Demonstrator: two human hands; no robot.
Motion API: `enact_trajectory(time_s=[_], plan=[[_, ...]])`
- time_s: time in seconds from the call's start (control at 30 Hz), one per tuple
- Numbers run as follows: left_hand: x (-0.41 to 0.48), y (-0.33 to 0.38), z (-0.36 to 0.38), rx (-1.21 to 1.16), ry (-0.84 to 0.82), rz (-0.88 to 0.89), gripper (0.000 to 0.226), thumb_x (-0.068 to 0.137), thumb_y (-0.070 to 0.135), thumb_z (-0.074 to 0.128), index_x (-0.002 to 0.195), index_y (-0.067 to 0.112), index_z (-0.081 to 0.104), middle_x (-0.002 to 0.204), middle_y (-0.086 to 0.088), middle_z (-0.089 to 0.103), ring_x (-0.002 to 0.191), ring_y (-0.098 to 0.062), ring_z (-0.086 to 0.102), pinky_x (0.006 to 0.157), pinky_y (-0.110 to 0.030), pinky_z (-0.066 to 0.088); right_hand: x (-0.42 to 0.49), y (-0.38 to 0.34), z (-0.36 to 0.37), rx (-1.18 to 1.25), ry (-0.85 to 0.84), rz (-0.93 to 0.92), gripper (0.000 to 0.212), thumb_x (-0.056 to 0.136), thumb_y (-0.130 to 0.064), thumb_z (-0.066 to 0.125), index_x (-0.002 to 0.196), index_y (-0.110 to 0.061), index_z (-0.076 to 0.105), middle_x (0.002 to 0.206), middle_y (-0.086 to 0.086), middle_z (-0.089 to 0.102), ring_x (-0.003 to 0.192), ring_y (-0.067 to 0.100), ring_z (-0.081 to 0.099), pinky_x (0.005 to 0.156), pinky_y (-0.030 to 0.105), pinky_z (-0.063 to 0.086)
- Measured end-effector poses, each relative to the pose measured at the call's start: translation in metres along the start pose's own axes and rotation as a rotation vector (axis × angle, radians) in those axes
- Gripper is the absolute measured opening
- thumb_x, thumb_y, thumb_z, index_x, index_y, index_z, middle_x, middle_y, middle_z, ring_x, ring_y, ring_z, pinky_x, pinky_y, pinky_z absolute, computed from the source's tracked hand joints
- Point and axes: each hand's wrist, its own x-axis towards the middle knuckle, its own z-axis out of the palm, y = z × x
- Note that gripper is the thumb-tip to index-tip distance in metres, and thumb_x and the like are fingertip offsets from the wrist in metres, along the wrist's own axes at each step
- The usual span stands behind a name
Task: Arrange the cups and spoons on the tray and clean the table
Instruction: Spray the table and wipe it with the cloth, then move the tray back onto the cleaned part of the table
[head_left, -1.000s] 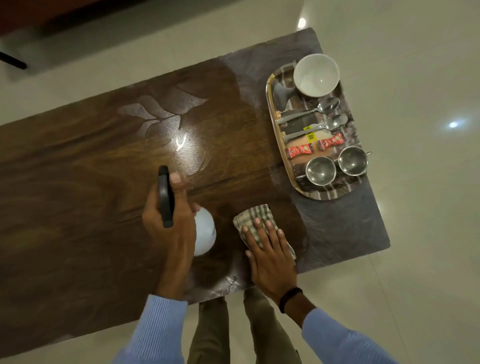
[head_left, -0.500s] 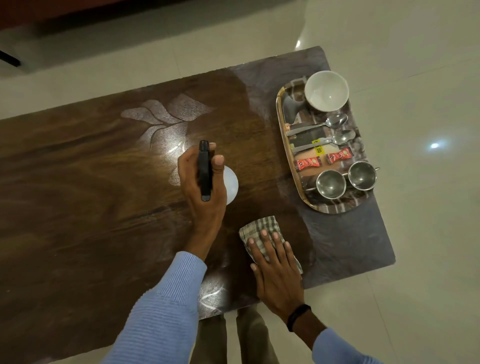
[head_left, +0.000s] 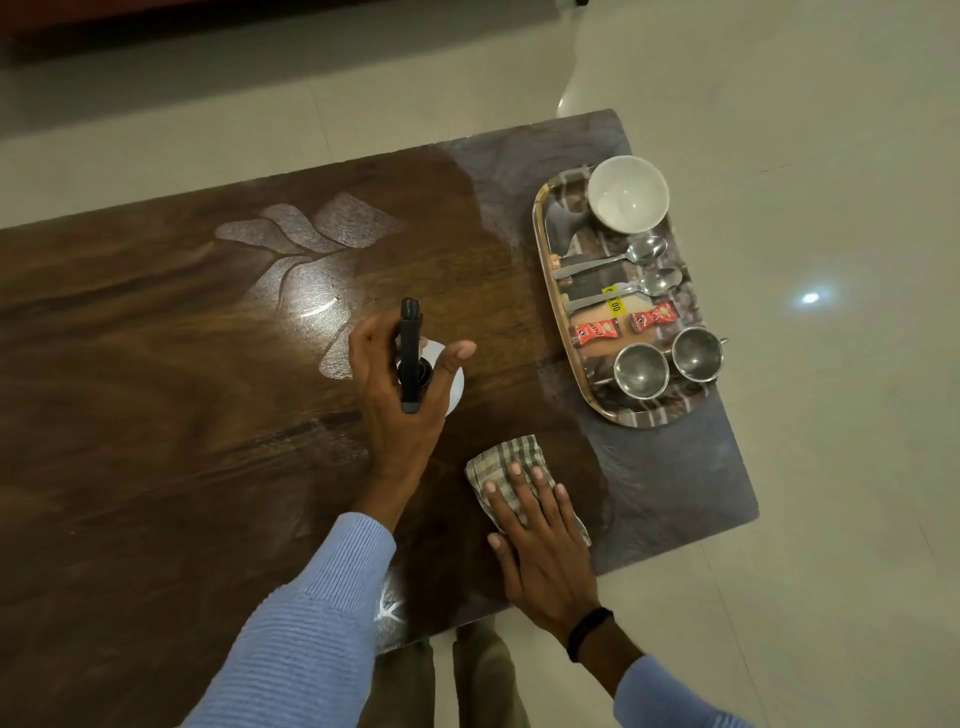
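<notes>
On the dark wooden table (head_left: 156, 415), a patterned tray (head_left: 545, 291) at the right end carries a white bowl (head_left: 628, 193), two spoons (head_left: 613, 260), two red sachets (head_left: 595, 331) and two steel cups (head_left: 641, 370). A white spray bottle (head_left: 454, 382) with a black trigger head stands mid-table. My left hand (head_left: 395, 405) is around its neck, with the thumb and fingers spread apart. A folded checked cloth (head_left: 506, 460) lies near the table's front edge, and my right hand (head_left: 540, 545) presses flat on it.
The right end of the table is a grey panel (head_left: 665, 467). A pale leaf inlay (head_left: 311, 234) marks the middle. Light tiled floor (head_left: 805, 156) surrounds the table, and my legs stand at its front edge.
My left hand carried the spray bottle from near the front edge out to the middle of the table, and its thumb has come off the trigger head. The right hand stayed on the cloth.
</notes>
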Motion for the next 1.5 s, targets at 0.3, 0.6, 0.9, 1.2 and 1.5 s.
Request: enact_trajectory(time_s=[0.3, 0.6, 0.9, 1.2, 1.5], plan=[[-0.026, -0.019, -0.091, 0.179, -0.26, -0.132, 0.083, 0.082, -0.003, 0.076, 0.15, 0.024, 0.038, 0.148, -0.005, 0.044, 0.135, -0.015, 0.047, 0.109, -0.024, 0.043, 0.016, -0.006, -0.046, 0.354, 0.221, 0.261, 0.055, 0.103, -0.043, 0.035, 0.156, -0.028, 0.03, 0.164, -0.001, 0.029, 0.155, 0.018, 0.017, 0.126, 0.044, 0.016], [0.114, 0.054, -0.091, 0.313, -0.399, -0.232, 0.018, 0.101, 0.012, 0.056, 0.102, 0.027, 0.066, 0.096, 0.011, 0.066, 0.08, 0.01, 0.064, 0.074, -0.01, 0.047, 0.054, 0.028, -0.109, 1.159, 0.806, 1.185, 0.032, 0.095, -0.048, 0.056, 0.117, -0.028, 0.066, 0.113, -0.004, 0.07, 0.109, 0.021, 0.066, 0.097, 0.049, 0.055], [0.242, 0.08, 0.084, 0.249, -0.927, -0.359, 0.018, 0.102, 0.008, 0.057, 0.115, 0.001, 0.067, 0.102, -0.015, 0.066, 0.084, -0.017, 0.065, 0.067, -0.02, 0.058, 0.079, 0.067, -0.12, 1.893, 1.004, 1.212, 0.027, 0.1, -0.019, 0.055, 0.124, -0.006, 0.057, 0.113, 0.008, 0.066, 0.098, 0.015, 0.066, 0.096, 0.032, 0.056], [0.28, 0.052, 0.197, 0.424, -0.933, -0.343, 0.005, 0.095, 0.013, 0.069, 0.09, 0.013, 0.071, 0.084, -0.007, 0.066, 0.085, -0.02, 0.063, 0.082, -0.037, 0.058, 0.091, 0.085, -0.11, 1.88, 1.041, 1.202, 0.075, 0.049, -0.053, 0.091, 0.107, -0.015, 0.062, 0.108, 0.007, 0.076, 0.086, 0.015, 0.075, 0.076, 0.025, 0.062], [0.272, 0.045, 0.232, 0.493, -0.995, -0.344, 0.004, 0.097, 0.012, 0.065, 0.099, 0.01, 0.068, 0.103, -0.016, 0.071, 0.094, -0.026, 0.067, 0.089, -0.042, 0.058, 0.093, 0.092, -0.099, 1.892, 0.99, 1.271, 0.028, 0.09, -0.005, 0.068, 0.118, -0.004, 0.063, 0.121, 0.017, 0.07, 0.104, 0.026, 0.07, 0.074, 0.027, 0.062]])
